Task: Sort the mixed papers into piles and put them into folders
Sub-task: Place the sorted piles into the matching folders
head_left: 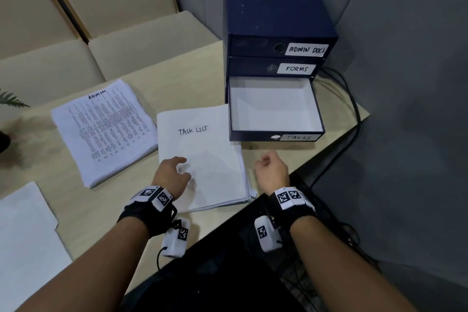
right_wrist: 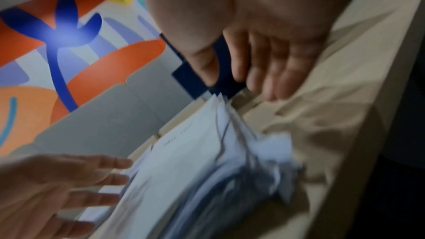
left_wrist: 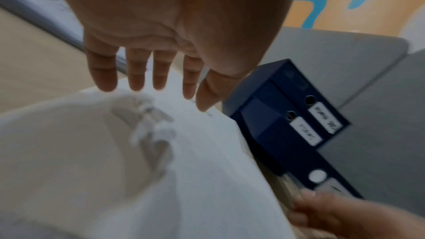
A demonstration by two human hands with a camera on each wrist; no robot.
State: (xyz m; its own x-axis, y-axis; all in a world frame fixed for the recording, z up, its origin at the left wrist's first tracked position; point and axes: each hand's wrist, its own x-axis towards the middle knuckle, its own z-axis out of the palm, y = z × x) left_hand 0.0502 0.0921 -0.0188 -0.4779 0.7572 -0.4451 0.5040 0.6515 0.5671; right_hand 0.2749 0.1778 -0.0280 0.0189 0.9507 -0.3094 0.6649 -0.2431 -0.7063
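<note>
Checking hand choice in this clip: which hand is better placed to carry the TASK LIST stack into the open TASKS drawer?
Probably the right hand: it sits empty at the right edge of the TASK LIST stack, just before the open TASKS drawer. The left hand hangs over that stack, farther away.

Drawer unit (head_left: 278, 20) occupies the far right corner of the table (head_left: 192, 88). Its bottom TASKS drawer (head_left: 273, 109) stands pulled out, mouth open upward. The shut FORMS drawer (head_left: 253, 68) overhangs only its rear edge. A strip of bare tabletop lies between the drawer front and the near table edge. The TASK LIST stack (head_left: 202, 159) lies just beside the drawer's left wall. The ADMIN stack (head_left: 106, 129) lies further left, with a narrow bare gap between the two. Black cables (head_left: 354, 109) run along the unit's right side.
</note>
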